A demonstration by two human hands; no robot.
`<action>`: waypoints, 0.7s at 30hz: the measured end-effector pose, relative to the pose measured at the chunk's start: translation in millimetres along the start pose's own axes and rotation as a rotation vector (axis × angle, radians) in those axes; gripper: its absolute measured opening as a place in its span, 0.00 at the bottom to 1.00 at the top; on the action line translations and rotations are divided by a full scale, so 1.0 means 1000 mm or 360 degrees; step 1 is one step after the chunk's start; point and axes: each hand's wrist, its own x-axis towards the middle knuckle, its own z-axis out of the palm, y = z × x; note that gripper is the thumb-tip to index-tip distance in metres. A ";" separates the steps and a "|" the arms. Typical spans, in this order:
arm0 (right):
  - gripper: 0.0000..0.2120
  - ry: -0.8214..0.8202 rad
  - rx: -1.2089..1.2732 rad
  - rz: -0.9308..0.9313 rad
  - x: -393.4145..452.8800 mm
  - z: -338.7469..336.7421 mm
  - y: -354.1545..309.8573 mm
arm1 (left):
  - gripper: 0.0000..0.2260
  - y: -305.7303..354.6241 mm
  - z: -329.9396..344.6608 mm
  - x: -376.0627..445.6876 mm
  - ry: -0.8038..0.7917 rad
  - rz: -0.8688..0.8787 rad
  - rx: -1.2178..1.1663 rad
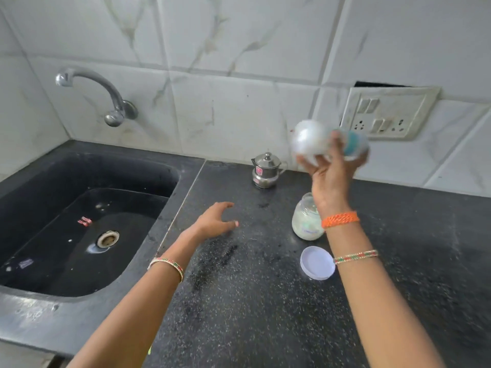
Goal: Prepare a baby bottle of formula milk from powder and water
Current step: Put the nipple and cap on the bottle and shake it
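Right hand (328, 172) gripped blurred baby bottle (328, 142) sideways above worktop (239, 301), likely shaking to mix. Left hand (215, 219) loose, empty, hovering clear.

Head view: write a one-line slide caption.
Right hand grips a blurred baby bottle above the counter; left hand hovers open.

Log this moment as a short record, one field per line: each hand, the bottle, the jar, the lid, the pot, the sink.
right hand: raised above the counter, grips the bottle
bottle: lying sideways in the air, blurred, whitish with a teal ring
left hand: fingers spread, over the counter, holds nothing
jar: upright, no lid on, white contents
lid: flat on the counter, nearer the camera than the jar
steel pot: by the wall, lidded
sink: dark, at left, under the tap
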 end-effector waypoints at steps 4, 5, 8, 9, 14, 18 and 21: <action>0.41 -0.0438 -0.0548 0.0099 -0.034 -0.015 0.023 | 0.44 -0.018 0.013 0.007 -0.0527 -0.0188 0.0691; 0.40 -0.0242 -0.0406 0.0027 -0.030 -0.016 0.025 | 0.45 -0.022 0.015 0.007 -0.0579 -0.0194 0.0710; 0.38 0.0186 -0.0052 -0.0100 -0.018 -0.020 0.024 | 0.45 -0.027 0.017 0.005 -0.0587 -0.0196 0.0663; 0.39 0.0099 -0.0186 -0.0052 -0.020 -0.022 0.025 | 0.45 -0.027 0.016 0.006 -0.0610 -0.0198 0.0680; 0.37 0.0210 -0.0209 -0.0115 -0.026 -0.032 0.029 | 0.45 -0.028 0.017 0.008 -0.0614 -0.0214 0.0628; 0.37 0.0120 -0.0400 -0.0088 -0.028 -0.032 0.034 | 0.45 -0.031 0.018 0.009 -0.0572 -0.0209 0.0614; 0.41 -0.0465 -0.0766 0.0027 -0.044 -0.029 0.033 | 0.45 -0.031 0.019 0.009 -0.0562 -0.0199 0.0578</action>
